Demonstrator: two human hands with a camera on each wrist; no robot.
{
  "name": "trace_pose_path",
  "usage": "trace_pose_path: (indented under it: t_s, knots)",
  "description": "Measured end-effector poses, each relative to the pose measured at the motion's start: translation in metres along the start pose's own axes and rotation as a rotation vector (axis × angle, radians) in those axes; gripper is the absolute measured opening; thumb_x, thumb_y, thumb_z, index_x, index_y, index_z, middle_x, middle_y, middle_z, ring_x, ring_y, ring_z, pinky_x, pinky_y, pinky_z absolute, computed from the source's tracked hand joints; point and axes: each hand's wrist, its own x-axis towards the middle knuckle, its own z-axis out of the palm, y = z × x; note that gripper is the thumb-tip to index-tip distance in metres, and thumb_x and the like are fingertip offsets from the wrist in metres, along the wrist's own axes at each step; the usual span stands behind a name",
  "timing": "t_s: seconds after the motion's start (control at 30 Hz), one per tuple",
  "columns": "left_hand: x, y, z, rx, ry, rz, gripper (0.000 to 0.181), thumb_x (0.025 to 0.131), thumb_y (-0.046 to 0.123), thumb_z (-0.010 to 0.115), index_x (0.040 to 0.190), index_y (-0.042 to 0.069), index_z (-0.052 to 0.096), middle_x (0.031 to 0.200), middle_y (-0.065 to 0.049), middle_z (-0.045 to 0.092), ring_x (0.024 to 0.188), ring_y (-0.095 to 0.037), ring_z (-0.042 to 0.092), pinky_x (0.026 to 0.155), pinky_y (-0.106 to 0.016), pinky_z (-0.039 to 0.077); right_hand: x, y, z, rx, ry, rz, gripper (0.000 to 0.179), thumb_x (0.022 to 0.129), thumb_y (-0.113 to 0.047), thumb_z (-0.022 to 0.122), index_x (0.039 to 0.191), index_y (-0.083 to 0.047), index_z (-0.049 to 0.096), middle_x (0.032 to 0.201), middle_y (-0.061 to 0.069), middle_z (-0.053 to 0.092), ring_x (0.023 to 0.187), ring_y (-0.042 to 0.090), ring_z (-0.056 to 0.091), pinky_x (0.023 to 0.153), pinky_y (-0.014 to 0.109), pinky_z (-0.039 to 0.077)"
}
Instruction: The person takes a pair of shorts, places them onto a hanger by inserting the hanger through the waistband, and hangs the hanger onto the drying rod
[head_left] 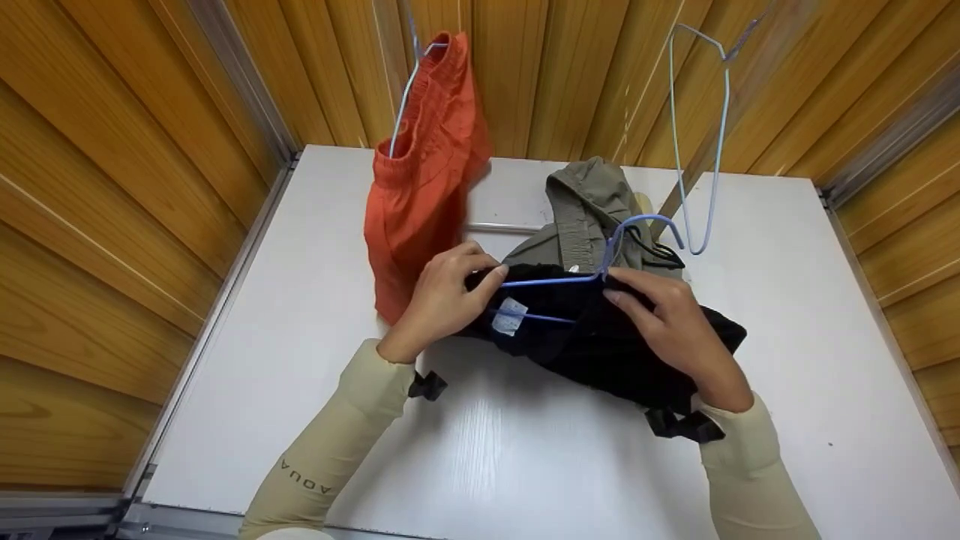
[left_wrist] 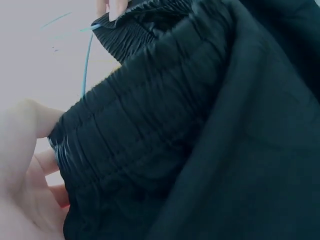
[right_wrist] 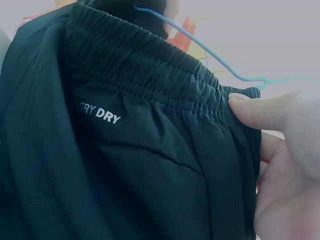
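Observation:
Black shorts with a gathered elastic waistband are held above the table between both hands. A blue wire hanger lies along the waist opening, its hook rising beside the right hand. The left hand pinches one end of the waistband, thumb on top. With thumb and fingers, the right hand grips the waistband near the base of the hook. White lettering shows on the fabric in the right wrist view. Inside the waist is a pale label. Folds of cloth hide part of the hanger.
Orange shorts hang on a hanger at the back left. Grey-green shorts with a dark cord are behind the black ones. A bare wire hanger hangs at the back right. Wood-panelled walls surround the white table.

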Motion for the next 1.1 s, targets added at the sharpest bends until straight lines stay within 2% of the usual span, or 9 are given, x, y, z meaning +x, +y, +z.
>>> trace_pose_path:
  t_s: [0.2,0.4,0.57,0.67,0.87,1.1]
  knots:
    - [-0.002,-0.004,-0.004,-0.054,-0.046,0.045,0.031,0.098,0.037,0.054,0.093,0.014,0.073,0.087,0.002,0.067,0.084,-0.012,0.061,0.082,-0.03,0.048,-0.002,0.003,-0.003,-0.003,0.025,0.0,0.03,0.088,0.004,0.064,0.117,-0.001,0.068,0.113,0.01,0.071,0.11,0.002,0.061,0.096,0.008,0.04]
    - [-0.007,-0.011,-0.015,-0.152,-0.13,0.086,0.025,0.098,0.02,0.05,0.108,0.011,0.071,0.105,-0.001,0.07,0.102,-0.014,0.063,0.096,-0.035,0.047,-0.002,0.007,-0.007,-0.005,0.048,0.006,0.03,0.087,0.006,0.064,0.116,0.002,0.067,0.111,0.013,0.071,0.109,-0.005,0.058,0.095,0.007,0.04]
    - [-0.011,-0.015,-0.022,-0.09,-0.243,0.169,0.031,0.089,0.017,0.058,0.119,0.013,0.066,0.114,-0.002,0.067,0.109,-0.016,0.059,0.1,-0.039,0.045,-0.004,0.009,-0.011,-0.001,0.064,0.021,0.03,0.086,0.007,0.064,0.115,0.003,0.067,0.11,0.015,0.071,0.108,-0.009,0.056,0.095,0.007,0.04]
    - [-0.012,-0.017,-0.022,-0.068,-0.272,0.22,0.033,0.09,0.02,0.063,0.122,0.013,0.064,0.116,-0.002,0.066,0.108,-0.015,0.06,0.099,-0.037,0.046,-0.004,0.009,-0.012,0.0,0.066,0.016,0.03,0.086,0.008,0.064,0.115,0.002,0.068,0.108,0.014,0.072,0.107,-0.009,0.057,0.094,0.007,0.04]
    - [-0.01,-0.019,-0.017,-0.063,-0.225,0.294,0.026,0.091,0.021,0.067,0.114,0.007,0.068,0.104,-0.004,0.07,0.096,-0.014,0.065,0.09,-0.031,0.052,-0.004,0.008,-0.013,0.003,0.054,-0.007,0.029,0.086,0.008,0.064,0.114,0.001,0.068,0.107,0.013,0.072,0.106,-0.007,0.058,0.093,0.008,0.041]
    - [-0.011,-0.018,-0.015,-0.083,-0.181,0.301,0.016,0.093,0.017,0.065,0.105,0.009,0.07,0.094,-0.001,0.07,0.086,-0.011,0.063,0.081,-0.027,0.053,-0.004,0.007,-0.015,0.012,0.039,-0.015,0.029,0.086,0.009,0.064,0.114,0.002,0.068,0.107,0.013,0.072,0.107,-0.008,0.058,0.093,0.007,0.041]
